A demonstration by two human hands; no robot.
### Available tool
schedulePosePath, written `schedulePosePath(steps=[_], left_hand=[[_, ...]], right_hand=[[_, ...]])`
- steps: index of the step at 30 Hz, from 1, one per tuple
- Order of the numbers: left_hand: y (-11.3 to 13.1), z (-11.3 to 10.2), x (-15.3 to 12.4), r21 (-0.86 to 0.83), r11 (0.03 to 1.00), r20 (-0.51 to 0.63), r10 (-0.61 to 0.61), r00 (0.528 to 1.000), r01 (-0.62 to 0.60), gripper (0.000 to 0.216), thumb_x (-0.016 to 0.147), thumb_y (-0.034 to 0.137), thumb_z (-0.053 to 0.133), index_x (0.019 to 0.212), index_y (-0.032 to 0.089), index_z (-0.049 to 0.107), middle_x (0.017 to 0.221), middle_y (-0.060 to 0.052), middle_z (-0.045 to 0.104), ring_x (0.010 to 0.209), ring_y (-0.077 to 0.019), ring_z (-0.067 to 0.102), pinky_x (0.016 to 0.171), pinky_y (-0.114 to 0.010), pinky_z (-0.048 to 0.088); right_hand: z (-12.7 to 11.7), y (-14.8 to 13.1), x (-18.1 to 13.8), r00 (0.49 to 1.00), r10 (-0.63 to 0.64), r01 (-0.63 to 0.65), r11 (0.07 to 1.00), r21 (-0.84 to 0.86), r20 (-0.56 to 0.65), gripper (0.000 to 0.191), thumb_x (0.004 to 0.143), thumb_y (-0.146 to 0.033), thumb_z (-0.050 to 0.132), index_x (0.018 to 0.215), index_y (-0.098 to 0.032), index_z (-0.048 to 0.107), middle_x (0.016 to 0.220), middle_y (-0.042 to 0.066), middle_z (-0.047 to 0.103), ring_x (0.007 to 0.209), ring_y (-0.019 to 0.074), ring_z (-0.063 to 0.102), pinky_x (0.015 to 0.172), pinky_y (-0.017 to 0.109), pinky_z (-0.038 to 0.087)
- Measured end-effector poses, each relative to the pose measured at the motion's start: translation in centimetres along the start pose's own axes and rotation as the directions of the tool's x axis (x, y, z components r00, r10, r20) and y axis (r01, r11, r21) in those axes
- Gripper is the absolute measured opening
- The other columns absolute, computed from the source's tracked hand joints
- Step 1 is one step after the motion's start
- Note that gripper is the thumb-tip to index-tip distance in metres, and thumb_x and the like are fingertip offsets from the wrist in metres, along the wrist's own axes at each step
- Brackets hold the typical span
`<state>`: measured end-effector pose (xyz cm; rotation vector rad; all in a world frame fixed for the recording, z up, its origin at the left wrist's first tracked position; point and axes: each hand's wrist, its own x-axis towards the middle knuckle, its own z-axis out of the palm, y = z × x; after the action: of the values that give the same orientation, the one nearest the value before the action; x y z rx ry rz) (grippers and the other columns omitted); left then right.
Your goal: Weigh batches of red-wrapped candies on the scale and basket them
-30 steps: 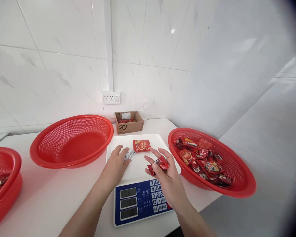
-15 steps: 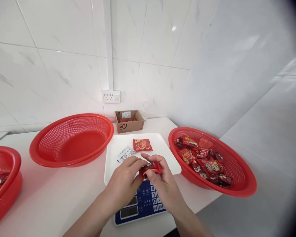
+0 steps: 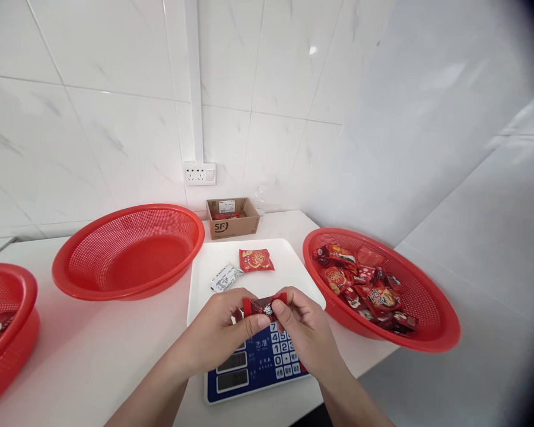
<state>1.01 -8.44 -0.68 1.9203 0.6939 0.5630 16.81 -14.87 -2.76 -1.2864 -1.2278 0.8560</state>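
Between both hands is a small red and dark wrapped snack [image 3: 262, 305], held level above the near edge of a white scale pan [image 3: 289, 284]. My left hand [image 3: 225, 329] is closed on its left end, and my right hand [image 3: 300, 323] pinches the right end. On the pan beyond lie a red snack packet [image 3: 256, 260] and a white printed packet [image 3: 225, 277]. Below the hands shows the scale's blue panel [image 3: 262, 362], with keys and displays; the wrists and hands cover parts of it.
On the right a red basket [image 3: 436, 308] holds many wrapped snacks. Another red basket [image 3: 124, 284] stands at left, with a third [image 3: 15, 332] cut off by the left edge. A cardboard box [image 3: 235, 226] with red packets sits against the tiled wall, below a socket [image 3: 200, 174].
The snack has been turned level, its printed side more visible. My left fingers have shifted lower, with the thumb now along the wrapper's bottom. The packets on the pan stay put.
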Motion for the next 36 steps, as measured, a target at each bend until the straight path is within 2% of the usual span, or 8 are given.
schedulePosePath(steps=[5,14,19,21,24,27,31,36], left_hand=[[-0.1,-0.4,0.0,-0.023,1.000,-0.009,0.002,1.000,-0.002,0.022,0.084,0.040,0.052,0.078,0.020,0.059,0.075,0.002,0.058,0.070,-0.0136,0.050,0.062,-0.023,0.038],[-0.3,-0.7,0.1,-0.048,0.999,-0.058,-0.012,0.998,0.009,0.027,0.085,0.043,0.049,0.074,0.019,0.055,0.068,0.002,0.057,0.066,-0.0129,0.050,0.060,-0.023,0.040],[-0.5,-0.6,0.4,0.073,0.997,-0.146,-0.023,0.989,0.034,0.028,0.086,0.042,0.047,0.071,0.020,0.055,0.067,0.002,0.059,0.065,-0.0136,0.053,0.060,-0.024,0.041],[-0.7,-0.8,0.5,0.130,0.991,-0.241,0.002,0.970,0.030,0.023,0.087,0.039,0.046,0.078,0.021,0.056,0.074,0.001,0.063,0.069,-0.0142,0.055,0.063,-0.025,0.042],[-0.8,-1.3,0.5,0.175,0.984,-0.414,0.050,0.909,0.026,0.021,0.088,0.039,0.045,0.087,0.022,0.058,0.083,0.000,0.065,0.074,-0.0149,0.057,0.067,-0.026,0.044],[-0.7,-1.9,0.3,0.147,0.988,-0.513,0.038,0.858,0.043,0.024,0.086,0.042,0.047,0.089,0.021,0.058,0.084,-0.001,0.066,0.077,-0.0157,0.059,0.066,-0.026,0.046],[-0.5,-2.0,0.1,0.135,0.990,-0.533,0.029,0.846,0.050,0.025,0.085,0.044,0.049,0.090,0.021,0.059,0.084,-0.001,0.066,0.076,-0.0158,0.060,0.064,-0.025,0.046],[-0.7,-1.8,0.1,0.127,0.992,-0.509,0.047,0.859,0.021,0.025,0.085,0.043,0.050,0.091,0.021,0.059,0.084,-0.001,0.066,0.075,-0.0149,0.059,0.065,-0.024,0.046]], right_hand=[[-0.3,-0.3,0.1,0.997,0.023,-0.024,1.000,0.010,0.071,0.032,0.083,-0.051,0.053,0.075,-0.020,0.056,0.062,-0.003,0.052,0.055,0.0108,0.046,0.053,0.023,0.041],[-0.4,-0.5,0.2,0.997,0.056,-0.057,0.998,0.008,0.059,0.032,0.080,-0.051,0.056,0.073,-0.020,0.055,0.062,-0.002,0.054,0.055,0.0109,0.047,0.053,0.024,0.042],[-0.5,0.0,0.7,0.998,0.053,-0.053,0.999,-0.004,0.037,0.028,0.081,-0.048,0.056,0.079,-0.020,0.057,0.065,-0.001,0.057,0.059,0.0127,0.052,0.054,0.025,0.043],[-0.8,0.6,1.1,0.999,0.040,-0.041,0.998,-0.051,-0.019,0.027,0.081,-0.047,0.056,0.085,-0.020,0.058,0.069,0.000,0.059,0.063,0.0147,0.055,0.057,0.027,0.045],[-1.4,1.6,1.7,0.995,0.010,-0.026,0.986,-0.165,-0.099,0.029,0.082,-0.044,0.055,0.100,-0.021,0.057,0.073,0.000,0.060,0.069,0.0167,0.058,0.064,0.030,0.047],[-1.7,2.5,2.2,0.997,0.038,-0.055,0.962,-0.268,-0.071,0.026,0.085,-0.038,0.052,0.106,-0.023,0.055,0.078,0.000,0.063,0.075,0.0173,0.061,0.073,0.032,0.047],[-1.3,2.7,2.5,0.999,0.044,-0.046,0.955,-0.292,-0.011,0.020,0.087,-0.037,0.048,0.095,-0.022,0.058,0.085,0.002,0.066,0.081,0.0179,0.063,0.075,0.032,0.047],[-0.7,2.1,2.3,0.994,0.069,-0.019,0.859,-0.512,0.079,0.026,0.089,-0.039,0.045,0.091,-0.022,0.064,0.069,0.000,0.064,0.064,0.0176,0.058,0.059,0.030,0.043]])
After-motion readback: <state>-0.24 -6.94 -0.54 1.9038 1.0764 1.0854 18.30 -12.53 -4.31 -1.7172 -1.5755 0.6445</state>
